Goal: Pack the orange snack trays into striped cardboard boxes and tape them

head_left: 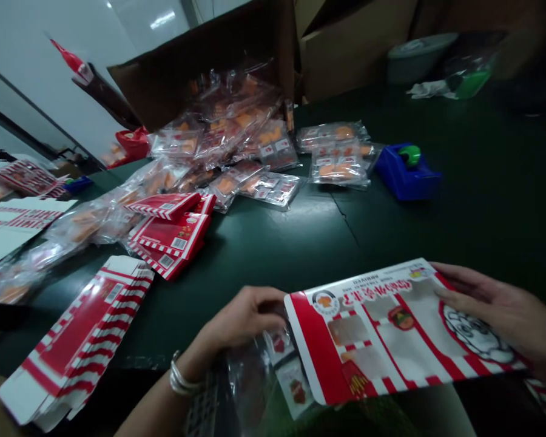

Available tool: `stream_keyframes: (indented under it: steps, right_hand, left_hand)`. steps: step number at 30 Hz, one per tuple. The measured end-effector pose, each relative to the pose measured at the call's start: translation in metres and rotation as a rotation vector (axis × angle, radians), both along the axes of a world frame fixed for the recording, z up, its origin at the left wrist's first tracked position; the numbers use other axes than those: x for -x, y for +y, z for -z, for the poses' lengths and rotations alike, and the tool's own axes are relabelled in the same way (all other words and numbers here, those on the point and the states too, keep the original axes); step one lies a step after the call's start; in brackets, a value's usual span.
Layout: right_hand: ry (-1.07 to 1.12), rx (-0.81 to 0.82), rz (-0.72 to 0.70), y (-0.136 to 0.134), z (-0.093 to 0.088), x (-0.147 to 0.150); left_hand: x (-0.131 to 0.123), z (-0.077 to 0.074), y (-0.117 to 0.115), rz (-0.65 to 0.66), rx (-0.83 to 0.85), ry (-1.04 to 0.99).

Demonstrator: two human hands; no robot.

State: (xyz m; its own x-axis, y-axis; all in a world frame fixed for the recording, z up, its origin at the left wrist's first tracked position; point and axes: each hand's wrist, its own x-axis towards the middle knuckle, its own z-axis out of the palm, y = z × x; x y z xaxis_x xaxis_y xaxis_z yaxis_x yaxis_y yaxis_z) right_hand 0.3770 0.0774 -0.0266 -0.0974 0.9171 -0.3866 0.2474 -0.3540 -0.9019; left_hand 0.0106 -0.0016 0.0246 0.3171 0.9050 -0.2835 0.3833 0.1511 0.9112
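The right hand (495, 309) was cut off by the frame's right edge, and the left forearm by its bottom edge. The fingertips of the left hand (241, 321) were hidden at the edge of the printed carton blank (391, 328), whose small print was too small to read. The blank partly hid a clear plastic bag (255, 382) below the left hand. Well ahead of the hands, lower packets in the heap of sealed packets (236, 127) were hidden. Far beyond the right hand, a dark object (523, 54) was too blurred to identify. Far left of the left hand, a dark object (0, 315) was blurred and cut off.
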Motion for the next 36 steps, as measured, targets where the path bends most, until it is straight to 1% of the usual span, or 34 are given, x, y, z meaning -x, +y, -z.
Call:
stream_keyframes:
  steps: [1,2,3,4,5,6,8,9,10,12,14,17,18,19,22,24,26,27,29,31,32,33,34,35,36]
  right_hand:
    - [0.03,0.072,0.042,0.003,-0.006,0.005]
    - [0.058,0.133,0.076,0.005,-0.011,0.009]
    - [0.077,0.169,0.091,0.006,-0.015,0.012]
    - [0.082,0.17,0.087,0.006,-0.017,0.013]
    - [0.082,0.163,0.076,0.005,-0.018,0.013]
    - [0.085,0.154,0.068,0.004,-0.018,0.012]
    - [0.109,0.128,0.068,-0.001,-0.017,0.012]
    - [0.128,0.115,0.064,-0.004,-0.016,0.015]
    - [0.15,0.104,0.045,-0.007,-0.016,0.019]
    - [0.199,0.073,-0.036,-0.013,-0.016,0.034]
    - [0.27,0.029,-0.121,-0.018,-0.017,0.053]
    - [0.381,-0.005,-0.188,-0.023,-0.017,0.077]
    - [0.407,0.005,-0.199,-0.024,-0.017,0.081]
    - [0.424,0.022,-0.203,-0.024,-0.016,0.083]
    - [0.471,0.087,-0.151,-0.023,-0.015,0.081]
    - [0.492,0.151,-0.129,-0.023,-0.016,0.08]
    - [0.513,0.217,-0.138,-0.025,-0.021,0.082]
    - [0.53,0.25,-0.155,-0.027,-0.024,0.084]
    - [0.592,0.309,-0.198,-0.036,-0.029,0.09]
    - [0.647,0.394,-0.252,-0.052,-0.03,0.094]
    - [0.666,0.446,-0.284,-0.062,-0.028,0.094]
    - [0.677,0.499,-0.322,-0.072,-0.025,0.093]
    - [0.674,0.553,-0.369,-0.081,-0.021,0.091]
    - [0.67,0.59,-0.415,-0.089,-0.016,0.086]
    - [0.669,0.594,-0.455,-0.096,-0.011,0.079]
  left_hand:
    - [0.011,0.001,0.0,-0.14,-0.12,0.095]
    - [0.024,0.001,-0.005,-0.295,-0.241,0.208]
    - [0.037,0.001,-0.014,-0.438,-0.317,0.316]
    - [0.048,0.001,-0.027,-0.544,-0.294,0.39]
    - [0.057,0.002,-0.042,-0.567,-0.161,0.415]
    - [0.061,0.004,-0.058,-0.548,-0.001,0.372]
    - [0.057,0.01,-0.086,-0.499,0.23,0.161]
    - [0.049,0.014,-0.095,-0.483,0.289,0.028]
    - [0.039,0.018,-0.098,-0.478,0.311,-0.1]
    - [0.018,0.025,-0.091,-0.489,0.313,-0.281]
    - [0.002,0.028,-0.072,-0.561,0.301,-0.386]
    - [-0.013,0.023,-0.049,-0.763,0.262,-0.462]
    - [-0.016,0.02,-0.046,-0.813,0.245,-0.482]
    - [-0.02,0.015,-0.046,-0.833,0.238,-0.497]
    - [-0.029,0.0,-0.055,-0.784,0.237,-0.543]
    - [-0.033,-0.012,-0.06,-0.777,0.198,-0.547]
    - [-0.03,-0.028,-0.059,-0.794,0.131,-0.522]
    - [-0.026,-0.037,-0.057,-0.782,0.091,-0.514]
    - [-0.016,-0.055,-0.053,-0.731,-0.05,-0.524]
    - [-0.012,-0.067,-0.051,-0.636,-0.271,-0.589]
    - [-0.015,-0.069,-0.051,-0.565,-0.36,-0.635]
    - [-0.02,-0.067,-0.051,-0.482,-0.406,-0.679]
    - [-0.029,-0.062,-0.052,-0.394,-0.403,-0.713]
    - [-0.039,-0.054,-0.054,-0.318,-0.363,-0.733]
    - [-0.05,-0.044,-0.056,-0.276,-0.307,-0.743]
